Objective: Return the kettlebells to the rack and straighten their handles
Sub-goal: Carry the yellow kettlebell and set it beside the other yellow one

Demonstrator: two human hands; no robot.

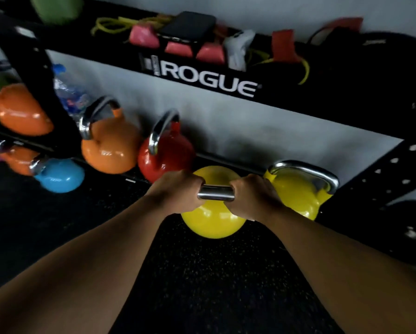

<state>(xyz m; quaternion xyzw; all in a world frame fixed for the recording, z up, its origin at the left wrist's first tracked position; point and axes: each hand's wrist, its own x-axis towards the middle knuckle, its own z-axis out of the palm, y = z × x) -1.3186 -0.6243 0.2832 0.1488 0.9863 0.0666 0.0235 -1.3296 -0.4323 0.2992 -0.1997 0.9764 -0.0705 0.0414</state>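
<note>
Fingers of the left hand (178, 190) and right hand (250, 197) were curled tight round the steel handle (216, 192) of a yellow kettlebell (213, 220), bare metal showing between them. It was beside a second yellow kettlebell (296, 189), at the rack (395, 169).

Glossy yellow kettlebell (213, 220) there, smooth painted shell catching the light, with a polished bare-metal handle (216, 192). Left of it, the red kettlebell (166, 155) and orange kettlebell (110, 150) shine just as slick. Beneath it, matt black speckled rubber floor (202, 273), rough-grained. Behind it, matt black rack (347, 92).
</note>
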